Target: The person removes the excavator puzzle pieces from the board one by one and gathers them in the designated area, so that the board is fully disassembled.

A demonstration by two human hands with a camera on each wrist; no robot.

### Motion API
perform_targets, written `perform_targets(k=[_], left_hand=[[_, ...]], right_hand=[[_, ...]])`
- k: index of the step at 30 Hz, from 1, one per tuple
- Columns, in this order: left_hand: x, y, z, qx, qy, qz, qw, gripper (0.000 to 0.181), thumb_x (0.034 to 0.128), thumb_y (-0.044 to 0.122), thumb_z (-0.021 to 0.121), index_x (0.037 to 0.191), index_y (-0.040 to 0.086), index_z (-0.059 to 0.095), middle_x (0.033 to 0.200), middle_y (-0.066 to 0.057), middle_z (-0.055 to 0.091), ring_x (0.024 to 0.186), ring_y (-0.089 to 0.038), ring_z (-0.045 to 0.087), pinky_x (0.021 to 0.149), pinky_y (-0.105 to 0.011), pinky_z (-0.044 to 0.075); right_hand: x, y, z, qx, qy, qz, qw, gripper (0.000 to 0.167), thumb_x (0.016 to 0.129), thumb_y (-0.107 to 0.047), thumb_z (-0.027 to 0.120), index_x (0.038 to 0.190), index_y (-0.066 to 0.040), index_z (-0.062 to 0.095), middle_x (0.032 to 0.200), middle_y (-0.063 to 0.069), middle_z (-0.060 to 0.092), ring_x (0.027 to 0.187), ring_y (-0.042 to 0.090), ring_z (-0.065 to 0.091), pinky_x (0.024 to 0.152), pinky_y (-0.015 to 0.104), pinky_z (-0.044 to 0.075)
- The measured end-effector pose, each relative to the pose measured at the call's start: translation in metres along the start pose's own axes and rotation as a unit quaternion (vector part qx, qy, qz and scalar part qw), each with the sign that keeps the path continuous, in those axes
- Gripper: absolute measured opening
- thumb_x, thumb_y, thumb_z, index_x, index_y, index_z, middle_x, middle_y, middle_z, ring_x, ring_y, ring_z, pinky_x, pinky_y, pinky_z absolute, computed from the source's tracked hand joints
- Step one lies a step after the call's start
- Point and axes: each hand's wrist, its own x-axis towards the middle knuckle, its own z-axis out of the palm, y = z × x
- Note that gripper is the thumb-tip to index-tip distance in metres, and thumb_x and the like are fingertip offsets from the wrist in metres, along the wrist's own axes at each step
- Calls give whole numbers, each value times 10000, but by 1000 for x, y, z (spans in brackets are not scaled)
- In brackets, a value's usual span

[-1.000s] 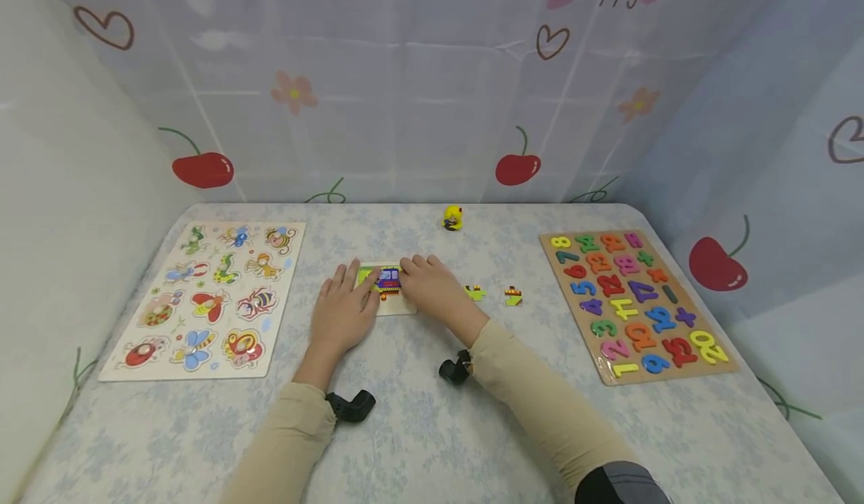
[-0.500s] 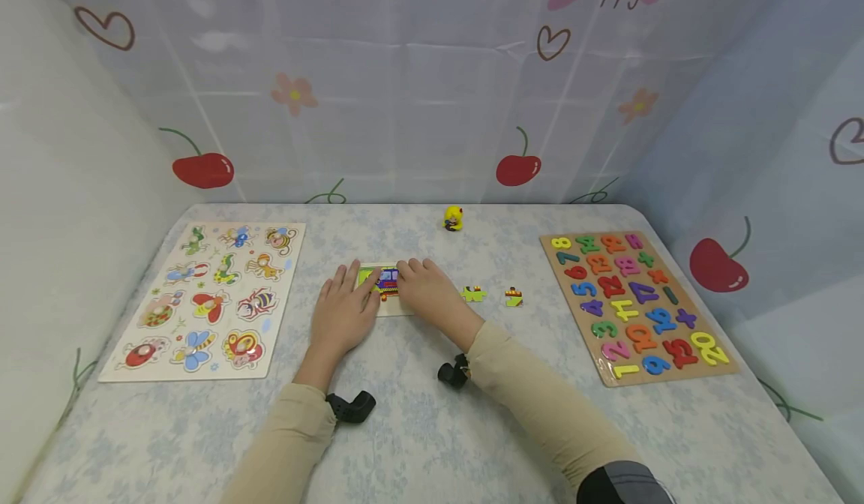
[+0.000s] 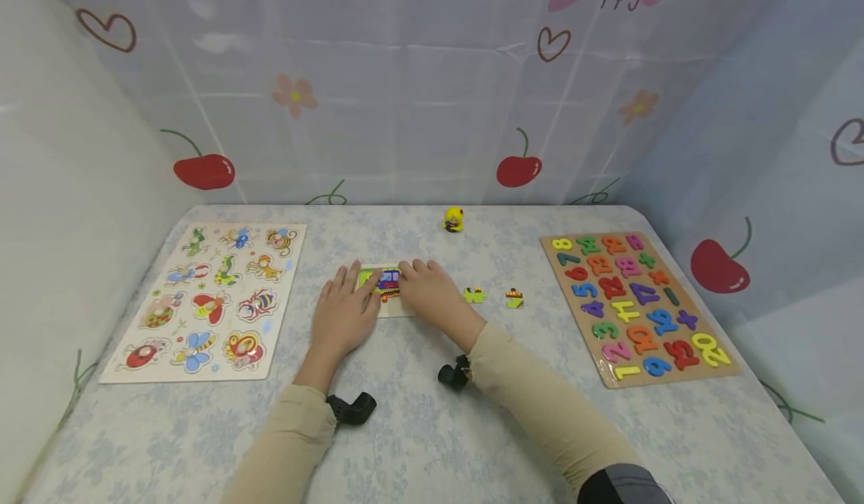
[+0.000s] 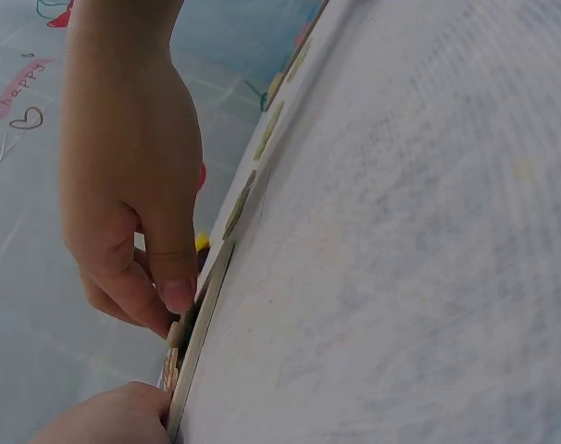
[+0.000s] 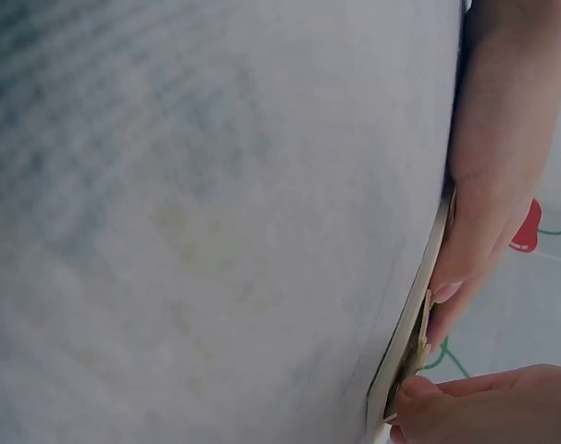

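Observation:
In the head view, a small wooden jigsaw board (image 3: 397, 310) with a purple-and-red bus picture (image 3: 388, 282) lies mid-table. My left hand (image 3: 346, 310) rests flat over its left side, fingers fairly straight, the thumb reaching onto the picture. My right hand (image 3: 433, 292) covers the board's right side with curled fingers. From the left wrist, the right hand (image 4: 137, 185) pinches a thin jigsaw piece (image 4: 180, 329) between thumb and fingers, tilted at the board; its printed face is hidden. Two loose green jigsaw pieces (image 3: 475, 295) lie right of the board, the farther one patterned red and yellow.
An insect puzzle board (image 3: 268, 354) lies on the left and a colourful number puzzle board (image 3: 594, 339) on the right. A small yellow-haired figurine (image 3: 454, 220) stands near the back edge. A printed curtain (image 3: 405, 114) hangs behind the table.
The right hand has shifted very slightly at the board's right side, its fingers still curled there. My left hand and the loose pieces have stayed in place.

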Motion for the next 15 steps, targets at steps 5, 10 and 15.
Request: perform_targets(k=[5,10,15], left_hand=[[0,0,0,-14,-23,-24,10000,518,1055,455,288,1556,332,330,1679,-69,144,1554,-344,96,1256,-553,108],[-1,1,0,-20,-10,-18,10000,518,1054,456,289,1556,332,330,1679,-70,147,1553,-345,100,1255,-554,111],[0,0,0,34,-1,-13,10000,520,1053,459,282,1558,343,317,1678,-69,149,1553,-346,104,1254,-556,114]], right_hand=[[-1,3,-1,173,-32,69,9998,297,1039,-189,522,1296,-127,657,1256,16,590,1038,190,611,829,329,544],[-1,7,1,433,-23,82,9990,288,1035,-186,531,1287,-153,666,1250,2,598,1016,195,612,784,321,535],[-1,9,2,922,-26,133,9956,282,1038,-256,531,1252,-163,689,1223,8,621,974,207,610,780,336,534]])
